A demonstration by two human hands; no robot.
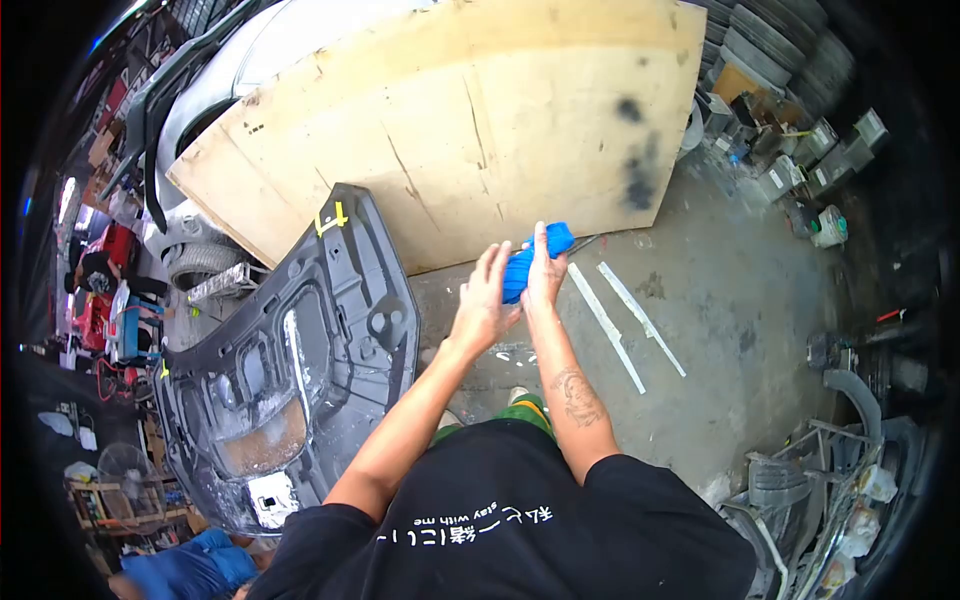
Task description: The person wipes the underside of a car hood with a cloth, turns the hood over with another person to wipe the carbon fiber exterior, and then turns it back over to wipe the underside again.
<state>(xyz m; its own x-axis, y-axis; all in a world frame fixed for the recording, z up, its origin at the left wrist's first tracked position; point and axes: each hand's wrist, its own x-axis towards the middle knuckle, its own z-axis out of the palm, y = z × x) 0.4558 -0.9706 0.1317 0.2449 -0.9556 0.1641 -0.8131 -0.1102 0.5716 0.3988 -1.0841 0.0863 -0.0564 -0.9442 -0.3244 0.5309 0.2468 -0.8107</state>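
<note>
A crumpled blue bundle (517,272), which looks like folded cloth, is held up between my hands in front of my body. My left hand (482,305) is around its lower left end, with the fingers pointing up along it. My right hand (543,278) grips it from the right side, thumb upward, and part of the bundle sticks out beyond the fingers. Below and left of my hands, a dark car hood (340,330) stands with its ribbed inner side toward me. Yellow tape (330,220) is stuck at its upper corner.
A large plywood sheet (430,120) leans ahead, before a silver car (270,50). Two pale strips (612,330) lie on the concrete floor (700,290). Car parts (820,490) are piled at lower right, containers (785,178) at upper right. A person in blue (190,570) is at lower left.
</note>
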